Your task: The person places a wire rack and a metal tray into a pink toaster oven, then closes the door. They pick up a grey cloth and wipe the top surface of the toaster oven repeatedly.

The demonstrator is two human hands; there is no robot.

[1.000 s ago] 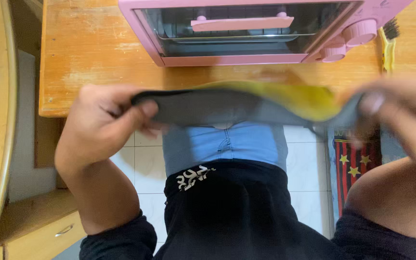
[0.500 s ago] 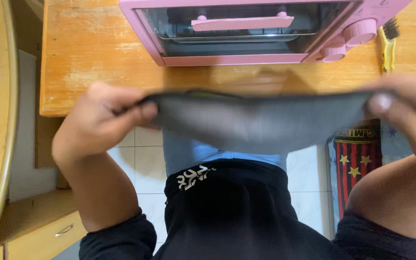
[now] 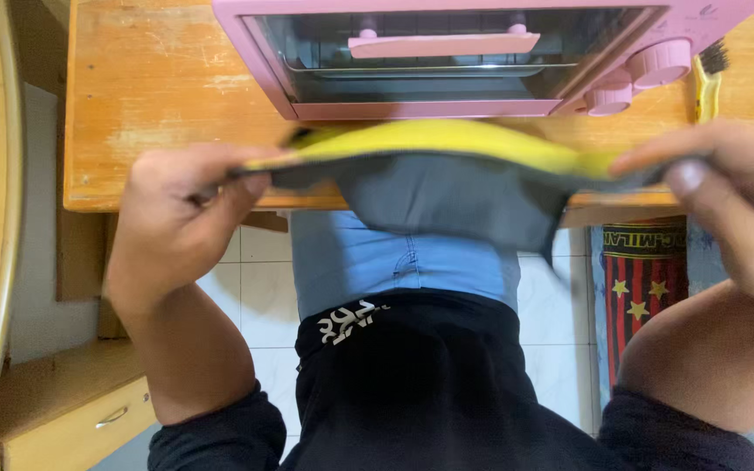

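Yellow-and-grey cloth [image 3: 447,166], flat grey a moment ago, now shows its yellow face, pinched taut between left hand [image 3: 181,218] and right hand [image 3: 726,196] over the tabletop's [image 3: 159,96] near edge.

Both forearms are raised, elbows bent outward. The left hand [image 3: 187,209] and right hand [image 3: 726,196] each pinch closed, held level and well apart.
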